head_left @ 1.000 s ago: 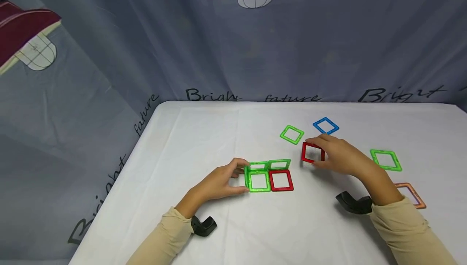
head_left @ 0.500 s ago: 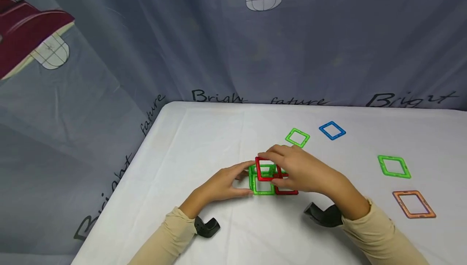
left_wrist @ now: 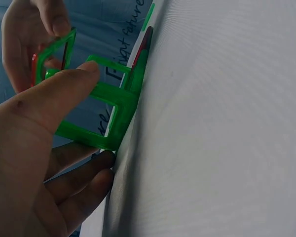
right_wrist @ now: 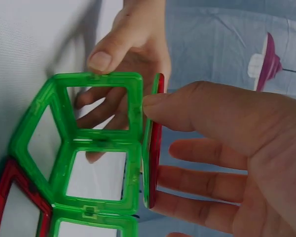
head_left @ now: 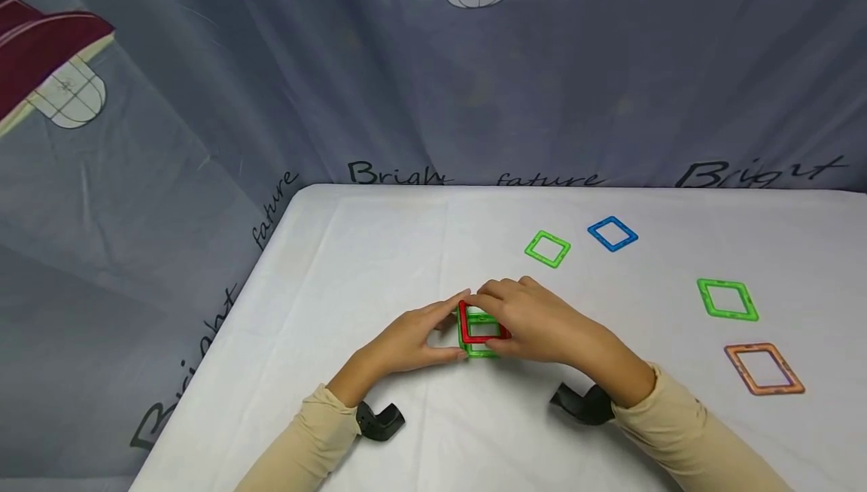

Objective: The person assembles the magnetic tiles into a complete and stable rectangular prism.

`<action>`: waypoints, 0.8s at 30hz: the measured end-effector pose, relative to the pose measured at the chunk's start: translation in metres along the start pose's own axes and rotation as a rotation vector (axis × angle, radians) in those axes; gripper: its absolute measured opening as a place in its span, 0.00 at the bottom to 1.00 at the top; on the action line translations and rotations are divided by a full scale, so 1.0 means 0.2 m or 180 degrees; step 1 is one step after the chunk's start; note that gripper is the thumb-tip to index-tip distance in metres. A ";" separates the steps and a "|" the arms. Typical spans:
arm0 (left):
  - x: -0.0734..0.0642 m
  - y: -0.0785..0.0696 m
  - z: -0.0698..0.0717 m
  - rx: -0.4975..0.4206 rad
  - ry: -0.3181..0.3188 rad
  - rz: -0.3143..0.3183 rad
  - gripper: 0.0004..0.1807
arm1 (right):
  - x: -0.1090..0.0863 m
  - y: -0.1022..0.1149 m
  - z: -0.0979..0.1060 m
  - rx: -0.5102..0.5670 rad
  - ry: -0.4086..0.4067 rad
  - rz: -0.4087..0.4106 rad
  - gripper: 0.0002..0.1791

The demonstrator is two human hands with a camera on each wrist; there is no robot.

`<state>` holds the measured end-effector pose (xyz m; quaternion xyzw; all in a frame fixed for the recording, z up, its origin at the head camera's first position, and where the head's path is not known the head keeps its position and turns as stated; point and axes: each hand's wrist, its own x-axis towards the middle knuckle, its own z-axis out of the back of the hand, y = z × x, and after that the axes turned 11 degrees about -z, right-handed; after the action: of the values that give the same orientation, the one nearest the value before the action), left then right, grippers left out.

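Note:
In the head view my left hand (head_left: 409,338) is at the left side of a small frame structure of square magnetic tiles. Its thumb and fingers hold an upright green tile (right_wrist: 134,106) by opposite edges. My right hand (head_left: 542,323) pinches a red magnetic tile (head_left: 463,323) between thumb and fingers, with a green layer (right_wrist: 147,163) on its inner face. This piece is at the upper edges of the upright tiles, against them in the right wrist view. A green base tile (right_wrist: 24,123) and a red base tile (right_wrist: 2,197) lie below; the right hand hides the latter in the head view.
On the white table (head_left: 339,266) lie a loose green tile (head_left: 535,243) and a blue tile (head_left: 602,239) toward the back. Another green tile (head_left: 734,316) and an orange tile (head_left: 779,390) lie at the right. A grey curtain (head_left: 271,63) hangs behind.
My right hand has carried the red tile leftward from the right of the structure to over its left green part. The left hand stays in place at the green tile.

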<state>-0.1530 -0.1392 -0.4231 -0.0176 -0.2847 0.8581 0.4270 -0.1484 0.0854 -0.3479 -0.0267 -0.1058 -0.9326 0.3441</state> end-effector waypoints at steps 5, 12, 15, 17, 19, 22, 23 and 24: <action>0.01 -0.01 0.01 -0.0013 0.0013 0.0035 0.45 | 0.01 0.00 -0.02 -0.0057 0.0050 -0.0045 0.29; 0.01 -0.02 0.01 0.0012 0.0070 0.0109 0.45 | 0.02 0.00 -0.02 -0.0043 0.0072 -0.0073 0.29; 0.01 -0.02 0.01 -0.0014 0.0079 0.0135 0.46 | 0.02 0.00 -0.02 -0.0047 0.0088 -0.0067 0.29; 0.01 -0.02 0.01 -0.0039 0.0092 0.0159 0.46 | 0.02 0.00 -0.02 -0.0042 0.0093 -0.0063 0.29; 0.01 -0.02 0.01 -0.0086 0.0102 0.0198 0.47 | 0.02 0.00 -0.02 -0.0036 0.0088 -0.0056 0.28; 0.01 -0.03 0.02 -0.0165 0.0115 0.0251 0.47 | 0.02 0.00 -0.02 -0.0027 0.0059 -0.0035 0.28; 0.02 -0.03 0.02 -0.0191 0.0120 0.0263 0.47 | 0.02 0.00 -0.02 -0.0028 0.0047 -0.0024 0.28; 0.02 -0.03 0.02 -0.0220 0.0120 0.0280 0.47 | 0.02 -0.01 -0.02 -0.0031 0.0035 -0.0016 0.28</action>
<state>-0.1521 -0.1359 -0.4160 -0.0611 -0.3050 0.8652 0.3933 -0.1518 0.0832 -0.3518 -0.0229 -0.0994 -0.9341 0.3421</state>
